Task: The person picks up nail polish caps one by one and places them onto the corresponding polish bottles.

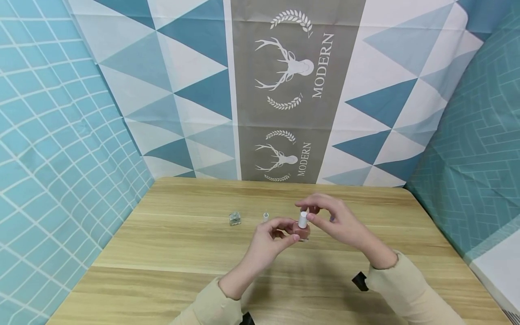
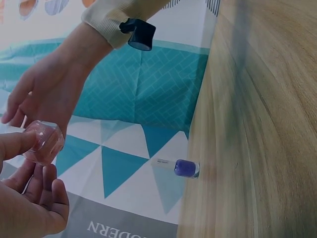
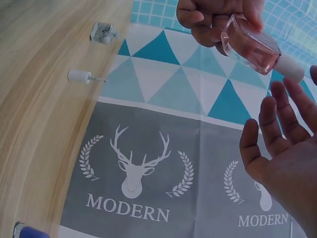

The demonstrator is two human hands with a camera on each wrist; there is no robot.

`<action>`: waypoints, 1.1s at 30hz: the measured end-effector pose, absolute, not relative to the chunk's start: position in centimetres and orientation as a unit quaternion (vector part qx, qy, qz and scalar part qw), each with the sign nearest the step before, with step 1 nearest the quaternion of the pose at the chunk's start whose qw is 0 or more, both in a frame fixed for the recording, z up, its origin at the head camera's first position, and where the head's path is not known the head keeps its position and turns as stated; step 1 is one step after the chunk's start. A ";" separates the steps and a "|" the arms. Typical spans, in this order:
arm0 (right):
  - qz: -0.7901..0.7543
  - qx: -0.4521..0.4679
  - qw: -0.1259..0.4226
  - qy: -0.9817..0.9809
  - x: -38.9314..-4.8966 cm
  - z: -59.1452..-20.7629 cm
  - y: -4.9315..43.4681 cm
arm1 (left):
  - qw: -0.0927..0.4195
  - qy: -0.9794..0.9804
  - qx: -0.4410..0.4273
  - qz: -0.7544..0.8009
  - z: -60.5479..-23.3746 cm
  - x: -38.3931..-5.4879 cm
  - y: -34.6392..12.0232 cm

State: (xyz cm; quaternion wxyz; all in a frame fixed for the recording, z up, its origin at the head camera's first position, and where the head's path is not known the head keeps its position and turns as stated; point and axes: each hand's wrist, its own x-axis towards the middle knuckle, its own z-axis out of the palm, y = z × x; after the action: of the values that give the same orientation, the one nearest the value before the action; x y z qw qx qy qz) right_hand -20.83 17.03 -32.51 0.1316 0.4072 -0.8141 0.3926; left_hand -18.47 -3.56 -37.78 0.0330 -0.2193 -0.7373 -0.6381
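My left hand (image 1: 266, 246) grips a nail polish bottle (image 1: 301, 231) of clear glass with pink polish, its thumb on one side and fingers on the other. The bottle is held above the table, its white cap (image 1: 303, 220) upward. My right hand (image 1: 339, 223) pinches this cap between thumb and fingertips; in the right wrist view the fingertips are right at the cap (image 3: 290, 68), with the thumb mostly out of frame. The cap sits on the bottle's neck. In the left wrist view the pink bottle (image 2: 45, 142) hides part of the right hand.
A small uncapped glass bottle (image 3: 103, 33) stands on the wooden table (image 1: 170, 253), left of the hands. Near it a white brush cap (image 3: 79, 76) stands with its brush upward. A purple nail polish bottle (image 2: 186, 168) with a white cap is beyond the right hand. Patterned cloth (image 1: 195, 90) hangs behind.
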 end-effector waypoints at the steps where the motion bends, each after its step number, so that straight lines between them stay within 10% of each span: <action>1: 0.390 0.409 0.129 -0.815 -20.8 -32.5 17.1 | 0.032 -0.737 -0.219 -0.638 -37.8 -18.5 -3.6; 33: 0.401 0.378 0.125 -0.825 -20.2 -31.9 16.7 | 0.011 -0.745 -0.217 -0.631 -34.2 -16.5 -3.5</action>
State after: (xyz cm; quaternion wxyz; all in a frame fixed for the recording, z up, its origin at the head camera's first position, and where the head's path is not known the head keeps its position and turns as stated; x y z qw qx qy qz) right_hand -20.21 16.68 -31.92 0.1252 0.3782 -0.8249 0.4011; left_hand -16.48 -3.46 -34.24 0.0114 -0.2166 -0.7448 -0.6311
